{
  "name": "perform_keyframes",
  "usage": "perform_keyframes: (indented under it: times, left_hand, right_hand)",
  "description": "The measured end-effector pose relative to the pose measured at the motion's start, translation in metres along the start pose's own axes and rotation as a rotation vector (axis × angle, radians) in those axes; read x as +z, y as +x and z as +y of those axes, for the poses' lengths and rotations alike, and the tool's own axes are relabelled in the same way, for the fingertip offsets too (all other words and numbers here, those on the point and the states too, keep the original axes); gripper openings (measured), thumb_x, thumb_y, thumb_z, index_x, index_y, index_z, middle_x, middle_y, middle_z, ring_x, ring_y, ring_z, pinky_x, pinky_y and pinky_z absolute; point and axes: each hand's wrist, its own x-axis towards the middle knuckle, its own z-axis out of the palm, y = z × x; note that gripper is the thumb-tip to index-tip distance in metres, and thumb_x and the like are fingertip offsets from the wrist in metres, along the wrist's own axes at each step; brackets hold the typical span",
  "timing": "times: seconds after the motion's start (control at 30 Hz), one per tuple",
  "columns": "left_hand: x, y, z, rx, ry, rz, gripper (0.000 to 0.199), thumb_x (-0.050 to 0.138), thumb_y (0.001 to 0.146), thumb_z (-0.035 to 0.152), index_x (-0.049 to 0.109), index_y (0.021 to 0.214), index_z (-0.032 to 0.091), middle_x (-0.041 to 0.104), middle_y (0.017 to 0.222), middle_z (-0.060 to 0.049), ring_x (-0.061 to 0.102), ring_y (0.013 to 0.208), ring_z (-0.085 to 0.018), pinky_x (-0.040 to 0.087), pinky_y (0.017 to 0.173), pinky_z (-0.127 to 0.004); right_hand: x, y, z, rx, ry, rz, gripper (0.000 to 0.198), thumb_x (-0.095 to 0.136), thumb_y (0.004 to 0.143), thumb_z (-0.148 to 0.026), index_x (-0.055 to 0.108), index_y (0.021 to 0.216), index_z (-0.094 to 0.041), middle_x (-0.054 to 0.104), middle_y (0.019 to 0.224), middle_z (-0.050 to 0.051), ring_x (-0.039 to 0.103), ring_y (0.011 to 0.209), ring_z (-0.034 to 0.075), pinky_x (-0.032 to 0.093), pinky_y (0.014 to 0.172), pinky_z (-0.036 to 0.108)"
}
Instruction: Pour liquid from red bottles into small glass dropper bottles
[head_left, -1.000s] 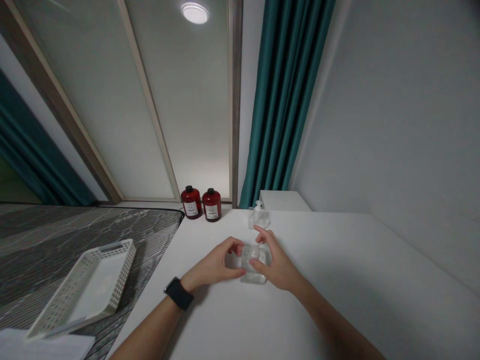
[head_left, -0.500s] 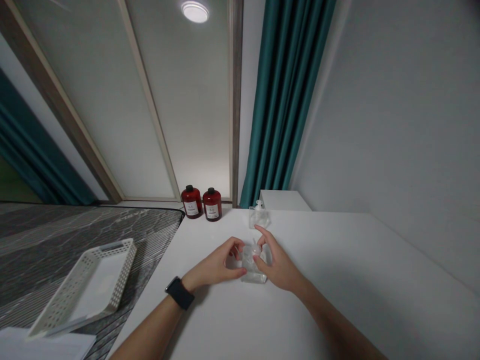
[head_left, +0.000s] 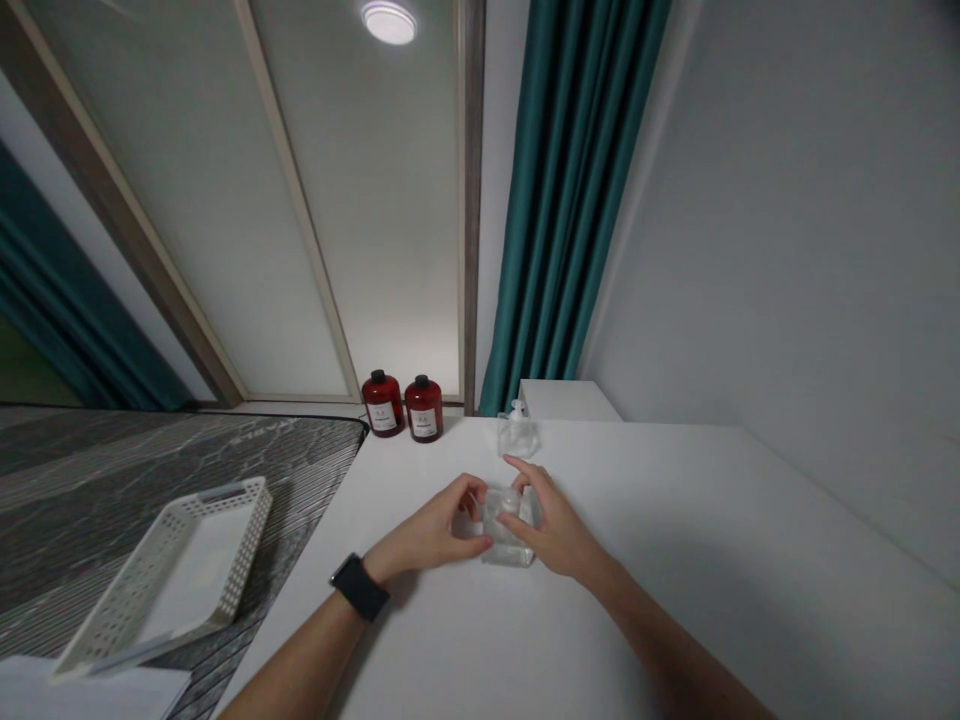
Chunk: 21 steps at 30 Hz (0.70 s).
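Note:
A squat, clear, square-sided bottle [head_left: 507,554] stands upright on the white table. My left hand [head_left: 442,525] curves around its left side, thumb at the near corner and fingers farther back. On the right, my right hand [head_left: 556,528] pinches the pale top [head_left: 511,499] of the bottle between thumb and fingers, its index finger stretched out beyond. The fingers partly cover the top, so its exact shape is hard to make out. Behind them, a similar clear pump bottle [head_left: 517,438] with a whitish pump head stands near the far edge of the table.
Two dark red bottles [head_left: 424,410] with black caps and white labels stand at the table's far left corner. A white perforated basket [head_left: 247,560] lies left of the table, beside white papers [head_left: 90,690]. Behind the table is a white box-like surface [head_left: 570,400].
My right hand has shifted slightly left at the bottle's top. The small clear tip that stuck up there no longer shows. My left hand and the bottle's body stay put.

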Motion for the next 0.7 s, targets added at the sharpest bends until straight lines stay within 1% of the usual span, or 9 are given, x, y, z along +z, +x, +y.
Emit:
perform_keyframes:
  times: [0.17,0.27,0.37,0.53,0.7]
  left_hand:
    - [-0.0003,0.0000,0.0006,0.006,-0.001,-0.004,0.042,0.069,0.078,0.022,0.048,0.114,0.018,0.055,0.107,-0.005,0.054,0.095,-0.020,0.046,0.088,-0.036]
    - [-0.0001,0.0000,-0.0008,0.010,0.011,0.000,0.042,0.069,0.078,0.022,0.047,0.114,0.018,0.055,0.105,-0.005,0.053,0.095,-0.020,0.046,0.088,-0.036]
    - [0.0001,-0.0002,-0.0011,0.012,0.012,0.004,0.042,0.069,0.078,0.022,0.047,0.114,0.018,0.055,0.104,-0.004,0.053,0.094,-0.020,0.046,0.088,-0.036]
    - [-0.0002,-0.0009,0.0002,0.008,-0.007,0.000,0.040,0.069,0.078,0.021,0.047,0.111,0.018,0.053,0.103,-0.004,0.053,0.094,-0.020,0.046,0.088,-0.036]
    - [-0.0002,-0.0008,0.0011,0.016,0.004,0.010,0.039,0.069,0.078,0.020,0.048,0.110,0.019,0.054,0.103,-0.004,0.053,0.094,-0.020,0.046,0.088,-0.037]
  right_hand:
    - [-0.0011,-0.0020,-0.0023,-0.075,-0.010,0.026,0.058,0.056,0.085,-0.018,0.043,0.142,-0.024,0.058,0.112,0.007,0.057,0.108,0.024,0.044,0.101,0.042]
    - [-0.0018,-0.0024,-0.0056,-0.152,-0.030,0.001,0.047,0.051,0.091,-0.018,0.049,0.137,-0.025,0.059,0.117,0.008,0.055,0.112,0.024,0.044,0.101,0.041]
    - [-0.0036,-0.0016,-0.0084,-0.206,-0.031,-0.006,0.037,0.047,0.096,-0.021,0.054,0.132,-0.026,0.059,0.114,0.008,0.055,0.111,0.023,0.045,0.099,0.039]
    - [-0.0081,0.0003,-0.0058,-0.185,-0.021,0.087,0.036,0.043,0.100,-0.027,0.052,0.135,-0.025,0.056,0.117,0.009,0.053,0.113,0.023,0.043,0.102,0.039]
    - [-0.0074,0.0005,-0.0010,-0.158,-0.032,0.081,0.038,0.039,0.101,-0.028,0.047,0.138,-0.024,0.056,0.124,0.009,0.052,0.119,0.023,0.040,0.106,0.042]
